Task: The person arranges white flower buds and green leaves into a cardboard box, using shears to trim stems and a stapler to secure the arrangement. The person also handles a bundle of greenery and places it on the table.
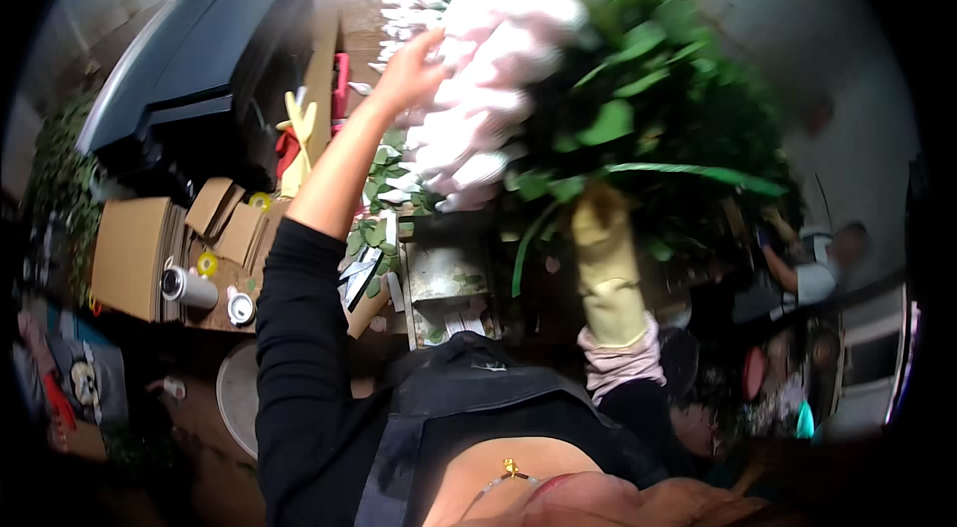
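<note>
A large bunch of flowers (508,48) fills the upper middle, its tightly packed heads pale white-pink and smeared by motion. To the right of the heads spread its dense green leaves (648,78). My bare left hand (414,76) rests open against the left side of the heads; some of its fingertips are hidden there. In a long pale-yellow glove, my right hand (606,248) reaches up into the leaves from below, and the bunch appears held up by it. Leaves cover its fingers. A green strap-like strip (698,171) crosses the foliage above the glove.
More white flower heads (409,13) lie behind on the brown table. A metal box-like stand (449,268) is in front of me. Left are cardboard pieces (135,253), a white tumbler (189,286), yellow gloves (297,143) and a big black case (204,68). Another person (812,278) is far right.
</note>
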Motion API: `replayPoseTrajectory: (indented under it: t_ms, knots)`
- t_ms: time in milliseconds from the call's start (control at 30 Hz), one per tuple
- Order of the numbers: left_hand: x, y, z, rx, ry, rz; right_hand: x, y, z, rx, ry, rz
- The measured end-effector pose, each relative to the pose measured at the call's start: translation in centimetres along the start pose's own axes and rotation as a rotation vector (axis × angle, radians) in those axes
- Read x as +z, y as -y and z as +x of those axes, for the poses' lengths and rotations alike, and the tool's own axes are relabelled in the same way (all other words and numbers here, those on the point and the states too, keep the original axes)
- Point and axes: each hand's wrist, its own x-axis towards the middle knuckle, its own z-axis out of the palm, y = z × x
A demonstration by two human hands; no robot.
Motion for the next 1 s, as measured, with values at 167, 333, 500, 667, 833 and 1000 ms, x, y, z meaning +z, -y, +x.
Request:
replayPoseTrajectory:
  t_ms: [167, 333, 500, 667, 833, 1000]
  knots:
    - [2.1, 10.6, -14.7, -0.442, -0.005, 0.670, 12.0, -9.3, -0.8, 0.662, 0.351, 0.302]
    - [1.6, 10.2, -22.2, -0.593, -0.898, -0.371, 14.7, -10.4, 1.2, 0.763, 0.455, 0.512]
    - [5.3, -1.8, -21.4, -0.177, -0.558, 0.182, 14.7, -12.7, 1.7, 0.767, 0.493, 0.576]
    - [4.8, -2.7, -18.3, -0.068, -0.279, 0.672, 8.8, -6.5, 3.2, 0.815, 0.624, 0.352]
    - [4.5, -0.3, -16.8, 0.017, -0.206, 0.655, 4.4, -8.7, 1.5, 0.153, 0.241, -0.144]
    - [3.5, 1.4, -16.2, 0.099, -0.203, 0.692, 7.0, -12.6, 7.9, -0.252, 0.065, -0.451]
